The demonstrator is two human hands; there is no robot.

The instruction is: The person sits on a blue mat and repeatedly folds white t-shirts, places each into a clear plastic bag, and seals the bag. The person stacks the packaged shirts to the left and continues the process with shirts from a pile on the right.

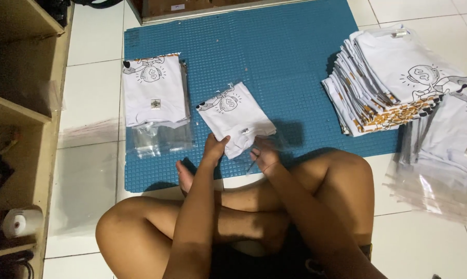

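I sit cross-legged at the near edge of the blue mat (275, 57), which lies on the white tiled floor (89, 170). On the mat's left part rests a bagged shirt (153, 90) on a few clear bags. Off its right edge leans a tall stack of folded shirts (388, 82), with more bagged ones (450, 150) beyond, cut off by the frame. A wooden shelf (21, 129) stands left of the mat, a tape roll (20, 223) on its lower level.

The folded white shirt (237, 118) lies near the mat's front, its long axis slanting from upper left to lower right, the printed end pointing away from me. My left hand (214, 147) pinches its near edge. My right hand (264, 155) grips the clear plastic bag (275, 142), whose outline is blurred and hard to trace.
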